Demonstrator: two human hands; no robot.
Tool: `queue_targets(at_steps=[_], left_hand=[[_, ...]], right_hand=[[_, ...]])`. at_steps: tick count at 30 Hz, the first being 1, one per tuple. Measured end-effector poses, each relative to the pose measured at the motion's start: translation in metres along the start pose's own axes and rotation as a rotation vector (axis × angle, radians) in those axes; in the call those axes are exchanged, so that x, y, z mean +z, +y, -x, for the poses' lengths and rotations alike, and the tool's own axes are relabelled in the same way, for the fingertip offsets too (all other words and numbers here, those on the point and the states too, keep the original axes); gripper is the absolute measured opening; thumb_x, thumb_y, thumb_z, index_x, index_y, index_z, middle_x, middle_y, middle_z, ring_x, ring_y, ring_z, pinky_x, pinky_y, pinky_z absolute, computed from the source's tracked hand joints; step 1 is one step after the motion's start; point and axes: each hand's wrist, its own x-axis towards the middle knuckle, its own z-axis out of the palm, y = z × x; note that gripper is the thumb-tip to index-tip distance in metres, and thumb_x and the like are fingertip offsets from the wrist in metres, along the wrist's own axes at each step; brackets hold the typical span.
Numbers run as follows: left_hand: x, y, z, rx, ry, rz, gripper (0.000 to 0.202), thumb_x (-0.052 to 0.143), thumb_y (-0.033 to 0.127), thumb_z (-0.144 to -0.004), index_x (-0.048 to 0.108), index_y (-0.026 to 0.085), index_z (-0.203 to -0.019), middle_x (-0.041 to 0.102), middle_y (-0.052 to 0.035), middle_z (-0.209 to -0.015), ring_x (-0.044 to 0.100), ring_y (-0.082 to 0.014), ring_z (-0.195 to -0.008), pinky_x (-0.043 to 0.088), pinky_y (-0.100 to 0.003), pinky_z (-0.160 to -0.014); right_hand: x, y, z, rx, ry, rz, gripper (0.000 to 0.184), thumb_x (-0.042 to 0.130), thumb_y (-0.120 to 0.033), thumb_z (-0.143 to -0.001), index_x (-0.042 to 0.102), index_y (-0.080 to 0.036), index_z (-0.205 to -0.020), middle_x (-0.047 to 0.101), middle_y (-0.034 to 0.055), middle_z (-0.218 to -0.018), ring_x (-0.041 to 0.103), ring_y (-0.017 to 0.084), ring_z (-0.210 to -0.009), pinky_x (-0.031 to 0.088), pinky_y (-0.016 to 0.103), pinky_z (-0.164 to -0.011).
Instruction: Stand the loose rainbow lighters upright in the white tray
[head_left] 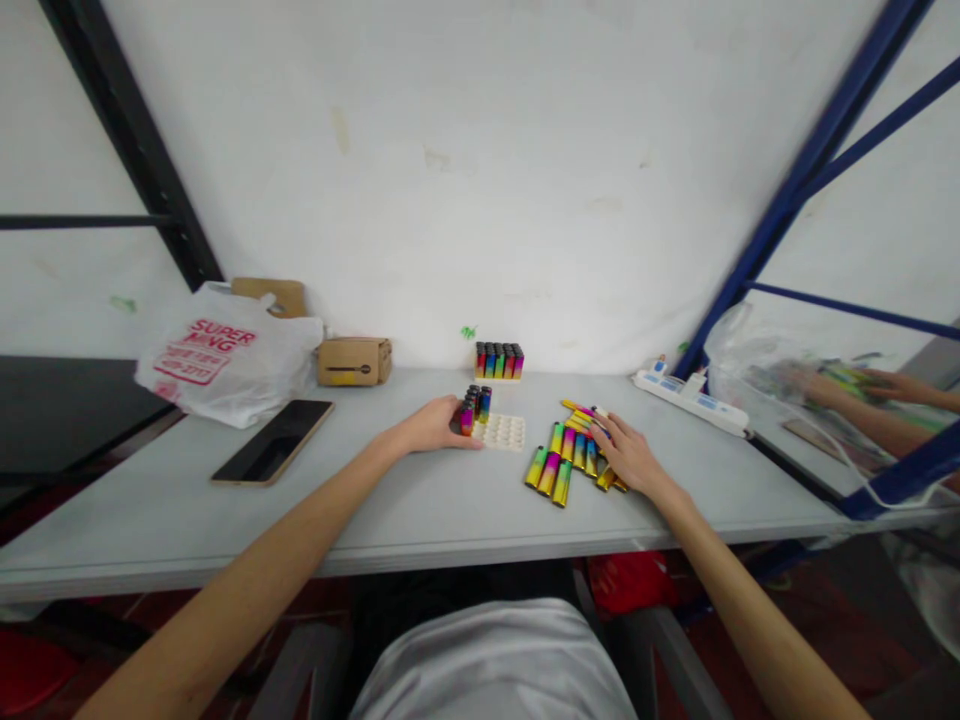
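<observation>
My left hand (433, 424) rests on the grey table (375, 500), its fingers curled against the left side of a white holed tray (504, 432) in which a few rainbow-coloured lighters (475, 406) stand upright. My right hand (628, 455) lies on a loose pile of rainbow lighters (559, 462) lying flat, fingers bent over the pile's right part. What the fingers pinch is hidden. A full little tray of upright lighters (499, 360) stands at the back by the wall.
A dark phone (273, 441) lies at left, near a white plastic bag (225, 350) and a small cardboard box (354, 360). A white power strip (690, 400) lies at right. Another person's arms (862, 390) work beyond the blue frame (780, 210).
</observation>
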Motion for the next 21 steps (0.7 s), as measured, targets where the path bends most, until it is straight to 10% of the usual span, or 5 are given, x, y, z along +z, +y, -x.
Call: queue_targets(at_steps=[11,21], left_hand=[[-0.002,0.001,0.001,0.015,-0.013,-0.023,0.066,0.069,0.078,-0.063,0.064,0.018,-0.089,0.065,-0.0062,-0.085,0.06,-0.0242,-0.075,0.046,-0.032,-0.066],[-0.001,0.0,0.0,-0.001,-0.026,-0.037,0.068,0.068,0.079,-0.063,0.063,0.017,-0.09,0.066,-0.007,-0.089,0.061,-0.0246,-0.077,0.046,-0.032,-0.068]], right_hand=[[-0.006,-0.084,0.056,-0.183,0.026,0.082,0.068,0.036,-0.07,-0.094,0.038,-0.037,-0.153,0.03,0.0078,-0.162,0.023,0.039,-0.148,0.018,0.068,-0.115],[0.004,-0.084,0.014,-0.1,-0.125,0.11,0.071,0.029,-0.073,-0.094,0.037,-0.035,-0.153,0.03,0.0098,-0.161,0.02,0.039,-0.149,0.011,0.072,-0.113]])
